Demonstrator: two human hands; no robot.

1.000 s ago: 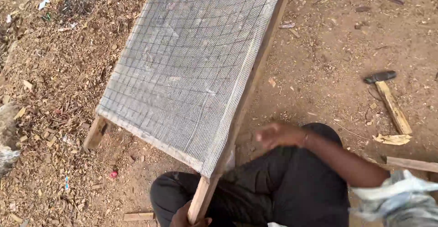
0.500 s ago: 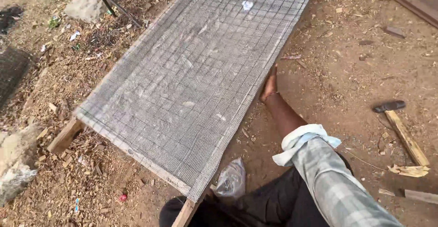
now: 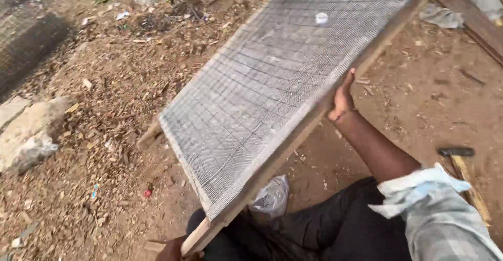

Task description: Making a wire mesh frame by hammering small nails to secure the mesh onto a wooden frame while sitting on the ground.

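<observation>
A large wooden frame covered with grey wire mesh stands tilted over the dirt, its far left corner resting on the ground. My right hand grips the frame's right wooden rail about midway along. My left hand shows only partly at the bottom edge, closed around the near end of that same rail. A small white disc lies on the mesh near the far end.
A hammer with a wooden handle lies on the dirt at the right. A crumpled clear plastic bag sits under the frame by my legs. Stones and a roll of mesh lie at the left, and planks at the far right.
The frame's right side has lifted and tilted further, and my right hand has slid along the rail. The view has shifted closer and to the right.
</observation>
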